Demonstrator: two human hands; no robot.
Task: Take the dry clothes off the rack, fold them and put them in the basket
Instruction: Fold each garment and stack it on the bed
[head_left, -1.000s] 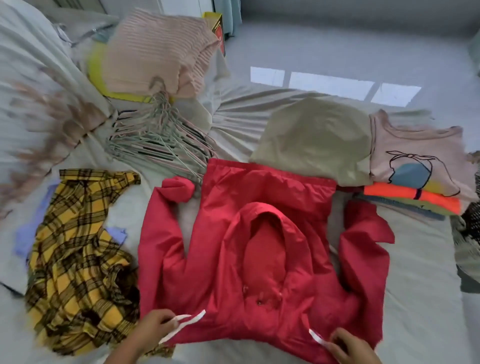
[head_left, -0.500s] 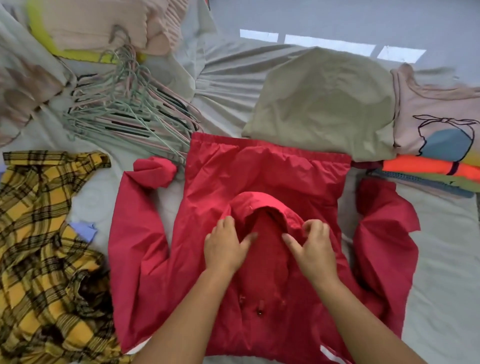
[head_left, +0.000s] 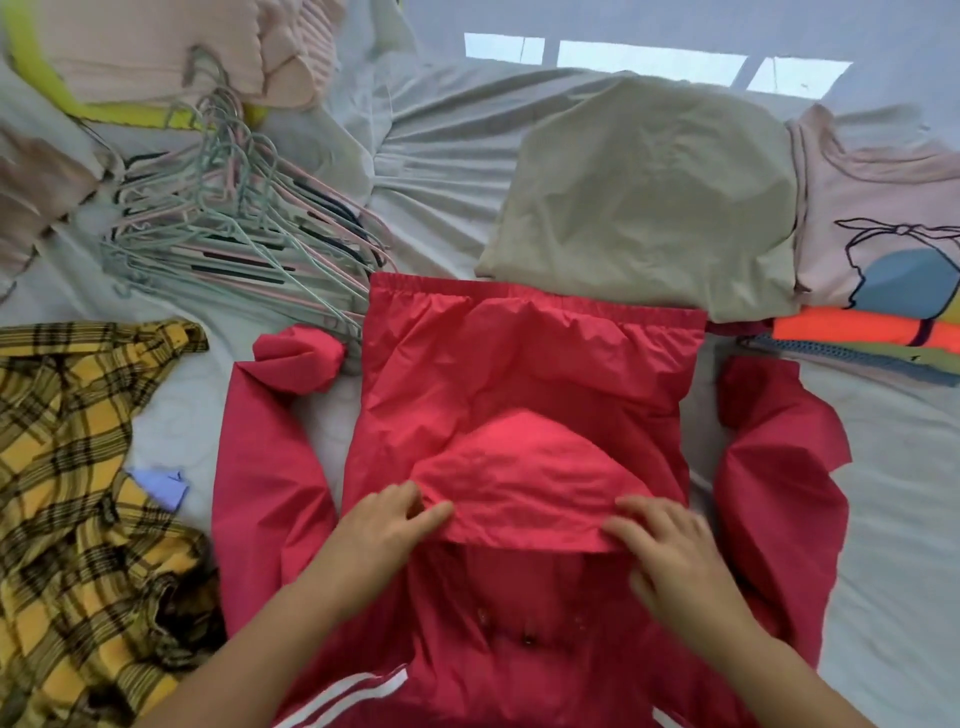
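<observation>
Bare left hand (head_left: 392, 525), bare right hand (head_left: 675, 556), forearms (head_left: 291, 623) uncovered

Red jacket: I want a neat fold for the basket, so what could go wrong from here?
1. The left hand and right hand hold only the front edge of the hood; once released, its wrinkled fabric may puff up.
2. The bunched cuff of the red jacket lies beside the hangers and could snag when that sleeve is folded in.
</observation>
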